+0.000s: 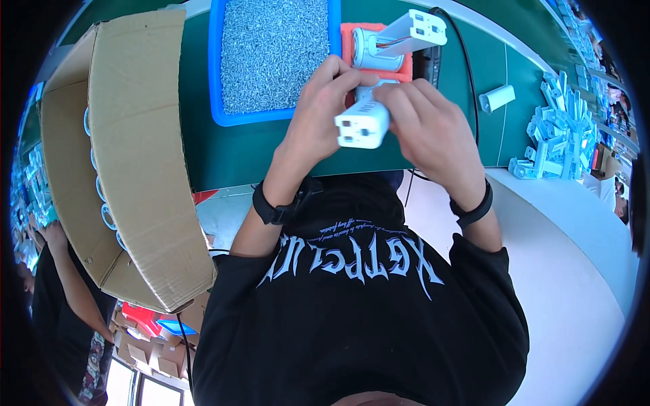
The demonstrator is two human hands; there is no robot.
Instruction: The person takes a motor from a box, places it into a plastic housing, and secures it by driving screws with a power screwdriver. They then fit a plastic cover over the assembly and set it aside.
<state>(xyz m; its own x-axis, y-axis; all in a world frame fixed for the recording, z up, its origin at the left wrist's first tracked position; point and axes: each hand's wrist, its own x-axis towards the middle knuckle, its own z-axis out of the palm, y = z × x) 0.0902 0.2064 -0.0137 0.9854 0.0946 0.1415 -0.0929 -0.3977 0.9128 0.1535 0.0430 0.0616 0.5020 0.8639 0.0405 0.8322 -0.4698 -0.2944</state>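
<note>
Close to the table's front edge, a white plastic housing is tilted with its end face toward me; that end has several square openings. My left hand pinches its far part from the left, thumb and fingers bent. From the right, my right hand has its fingers closed around the same part. Fingers cover the spot where the two hands meet. Just beyond lies a similar white assembly, a round body with a rectangular housing and thin wires between, on an orange-red foam holder.
A blue tray full of small metal screws stands left of the foam holder. An open cardboard box is at far left. One loose white housing and a pile of white parts lie right, past a black cable. Another person's arm shows at left.
</note>
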